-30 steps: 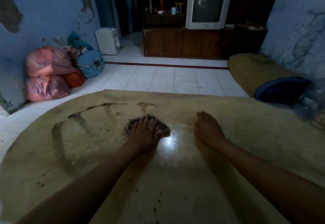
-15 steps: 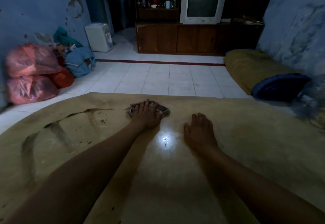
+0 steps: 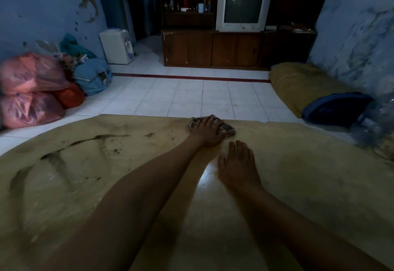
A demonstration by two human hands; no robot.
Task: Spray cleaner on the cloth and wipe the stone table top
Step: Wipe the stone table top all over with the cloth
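The beige stone table top [image 3: 309, 185] fills the lower half of the view, with dark wet streaks and specks on its left part. A small dark grey cloth [image 3: 229, 129] lies at the table's far edge. My left hand [image 3: 207, 131] presses flat on the cloth, fingers straight, covering most of it. My right hand [image 3: 237, 164] rests flat on the bare stone just behind and right of the left hand, holding nothing. No spray bottle shows clearly.
A clear plastic object [image 3: 375, 121] sits blurred at the table's right edge. Beyond the table lie a white tiled floor, red bags [image 3: 29, 91] at left, a yellow mattress [image 3: 298, 83] with a blue bag [image 3: 334, 108] at right, and a TV cabinet [image 3: 213, 49].
My left hand has pushed the cloth away from me to the table's far edge and slightly right. My right hand has stayed flat on the stone, now closer to the left hand.
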